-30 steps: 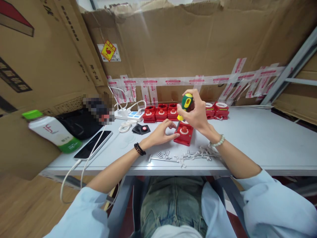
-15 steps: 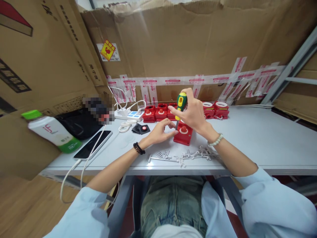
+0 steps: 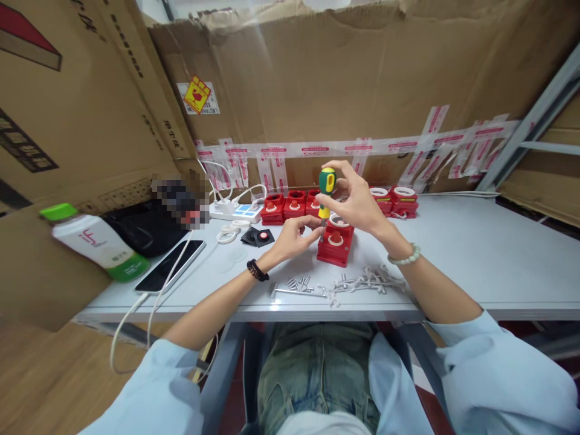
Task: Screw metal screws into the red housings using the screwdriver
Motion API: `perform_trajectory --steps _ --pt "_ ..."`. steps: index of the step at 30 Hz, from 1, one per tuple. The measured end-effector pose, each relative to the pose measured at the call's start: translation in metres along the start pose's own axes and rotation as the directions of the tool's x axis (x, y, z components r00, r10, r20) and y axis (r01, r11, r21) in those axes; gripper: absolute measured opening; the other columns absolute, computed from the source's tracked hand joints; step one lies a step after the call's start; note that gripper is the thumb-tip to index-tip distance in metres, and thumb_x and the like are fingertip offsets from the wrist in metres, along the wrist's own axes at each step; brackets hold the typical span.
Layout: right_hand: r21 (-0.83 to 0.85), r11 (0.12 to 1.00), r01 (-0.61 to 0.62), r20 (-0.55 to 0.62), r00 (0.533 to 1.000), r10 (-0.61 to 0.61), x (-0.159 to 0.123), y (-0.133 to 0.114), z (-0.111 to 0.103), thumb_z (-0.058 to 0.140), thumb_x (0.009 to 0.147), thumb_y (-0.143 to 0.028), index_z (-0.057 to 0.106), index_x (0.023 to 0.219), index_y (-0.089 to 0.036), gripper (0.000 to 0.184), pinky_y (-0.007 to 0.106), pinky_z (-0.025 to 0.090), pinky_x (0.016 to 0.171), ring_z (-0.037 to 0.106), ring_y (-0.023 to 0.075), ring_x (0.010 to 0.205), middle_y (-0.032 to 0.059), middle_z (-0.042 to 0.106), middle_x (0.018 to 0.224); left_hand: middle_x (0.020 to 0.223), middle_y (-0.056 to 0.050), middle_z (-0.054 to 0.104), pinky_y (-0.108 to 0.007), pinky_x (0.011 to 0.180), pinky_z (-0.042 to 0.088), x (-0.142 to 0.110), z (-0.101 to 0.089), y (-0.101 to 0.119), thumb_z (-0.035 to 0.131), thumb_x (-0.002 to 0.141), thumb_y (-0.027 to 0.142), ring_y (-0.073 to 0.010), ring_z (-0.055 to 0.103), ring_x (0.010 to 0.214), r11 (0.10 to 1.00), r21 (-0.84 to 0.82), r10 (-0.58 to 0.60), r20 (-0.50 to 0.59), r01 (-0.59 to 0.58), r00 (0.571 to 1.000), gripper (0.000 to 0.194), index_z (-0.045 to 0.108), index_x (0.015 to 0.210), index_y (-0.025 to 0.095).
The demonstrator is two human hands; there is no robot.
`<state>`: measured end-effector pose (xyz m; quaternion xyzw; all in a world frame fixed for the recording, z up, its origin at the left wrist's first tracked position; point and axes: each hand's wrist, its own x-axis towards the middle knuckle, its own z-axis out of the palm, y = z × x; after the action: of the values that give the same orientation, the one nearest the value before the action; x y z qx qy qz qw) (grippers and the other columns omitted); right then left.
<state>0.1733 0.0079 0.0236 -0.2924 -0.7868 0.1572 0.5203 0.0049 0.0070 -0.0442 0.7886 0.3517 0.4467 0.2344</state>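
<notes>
A screwdriver (image 3: 327, 184) with a green and yellow handle stands nearly upright, its tip down at the left edge of a red box (image 3: 333, 256). My right hand (image 3: 356, 196) grips its handle, forefinger over the top and thumb against the side. Beside the box, my left hand (image 3: 296, 237) has thumb and forefinger closed in around the lower shaft; whether a screw is between them is hidden. The red box lies on the table with a red knob (image 3: 336, 237) in a white ring and a wider round opening behind it.
More red boxes (image 3: 295, 205) line the back, with others (image 3: 403, 202) to the right. Loose screws (image 3: 299, 282), a metal rod (image 3: 301, 292) and small white-corded parts (image 3: 369, 280) lie near the front edge. Leftward are black square pieces (image 3: 257, 236), a power strip (image 3: 235, 211), a phone (image 3: 171, 266) and a bottle (image 3: 95, 241).
The screwdriver has straightened and its handle has turned. My right hand's fingers have loosened and shifted round the handle. My left hand stays by the shaft.
</notes>
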Motion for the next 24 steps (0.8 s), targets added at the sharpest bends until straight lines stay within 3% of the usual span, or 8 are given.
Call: perform_trajectory --steps 3,5,9,12,16,18,22,24 --pt "-0.148 0.989 -0.012 -0.129 0.992 -0.007 -0.004 -0.004 0.009 0.069 0.076 -0.028 0.047 0.112 -0.024 0.043 0.033 0.049 0.063 0.053 0.0138 0.062 -0.0040 0.052 0.075 0.084 -0.003 0.073 -0.026 0.062 0.038 0.002 0.003 -0.001 0.070 0.082 0.036 -0.0124 0.058 0.070 0.999 -0.036 0.002 -0.067 -0.005 0.998 0.021 0.069 0.086 0.016" --pt "-0.208 0.978 -0.018 -0.147 0.989 -0.014 -0.006 -0.006 0.011 0.070 0.076 -0.030 0.047 0.114 -0.024 0.044 0.035 0.049 0.066 0.053 0.0147 0.064 -0.0027 0.054 0.079 0.076 -0.002 0.071 -0.026 0.060 0.037 0.003 0.004 -0.001 0.072 0.080 0.038 -0.0112 0.054 0.064 0.998 -0.063 0.003 -0.092 -0.009 0.996 0.024 0.066 0.075 0.015" --pt "-0.062 0.998 0.026 0.006 1.000 -0.025 -0.005 -0.007 0.000 0.063 0.079 -0.025 0.045 0.125 -0.024 0.049 0.036 0.051 0.075 0.062 0.0176 0.082 0.0016 0.061 0.094 0.076 -0.003 0.072 -0.026 0.057 0.036 0.002 0.002 0.001 0.066 0.084 0.040 -0.0104 0.051 0.060 0.998 -0.056 0.011 -0.035 -0.012 0.999 0.026 0.069 0.078 0.014" --pt "0.059 0.998 -0.010 0.104 0.995 0.004 -0.003 -0.005 -0.006 0.060 0.080 -0.023 0.044 0.125 -0.023 0.047 0.032 0.052 0.069 0.063 0.0160 0.078 0.0000 0.061 0.086 0.084 -0.004 0.074 -0.025 0.059 0.036 0.001 0.002 0.003 0.064 0.087 0.038 -0.0118 0.057 0.066 1.000 -0.023 0.018 -0.019 -0.019 1.000 0.024 0.071 0.090 0.016" --pt "-0.103 0.994 0.031 -0.061 0.997 -0.037 -0.005 -0.006 0.002 0.070 0.076 -0.030 0.048 0.112 -0.023 0.043 0.032 0.049 0.066 0.055 0.0136 0.068 -0.0032 0.056 0.080 0.078 -0.001 0.071 -0.024 0.061 0.038 0.002 0.006 0.001 0.072 0.080 0.036 -0.0121 0.059 0.069 0.998 -0.024 0.049 -0.094 -0.051 0.994 0.021 0.067 0.086 0.016" --pt "-0.163 0.986 0.042 -0.085 0.995 -0.057 -0.007 -0.008 0.005 0.070 0.076 -0.032 0.048 0.115 -0.022 0.045 0.035 0.050 0.070 0.055 0.0146 0.070 -0.0013 0.058 0.086 0.074 -0.001 0.070 -0.023 0.058 0.038 0.002 0.006 -0.001 0.071 0.080 0.034 -0.0112 0.058 0.066 0.998 -0.033 0.058 -0.116 -0.062 0.992 0.021 0.065 0.078 0.015" --pt "-0.015 0.999 0.040 0.070 0.997 -0.039 -0.006 -0.009 -0.001 0.062 0.080 -0.027 0.046 0.126 -0.023 0.049 0.038 0.053 0.081 0.064 0.0182 0.088 0.0041 0.061 0.106 0.077 -0.003 0.073 -0.024 0.057 0.039 0.002 0.003 0.001 0.067 0.085 0.032 -0.0120 0.060 0.066 0.998 -0.026 0.065 -0.038 -0.066 0.997 0.018 0.069 0.081 0.015" --pt "0.095 0.995 -0.005 0.132 0.991 -0.007 -0.005 -0.007 -0.004 0.061 0.080 -0.027 0.046 0.126 -0.023 0.048 0.036 0.054 0.078 0.066 0.0185 0.088 0.0037 0.063 0.101 0.084 -0.004 0.076 -0.024 0.059 0.040 0.002 0.001 0.004 0.063 0.088 0.033 -0.0135 0.063 0.070 0.998 -0.019 0.067 0.012 -0.067 0.998 0.019 0.071 0.087 0.016"
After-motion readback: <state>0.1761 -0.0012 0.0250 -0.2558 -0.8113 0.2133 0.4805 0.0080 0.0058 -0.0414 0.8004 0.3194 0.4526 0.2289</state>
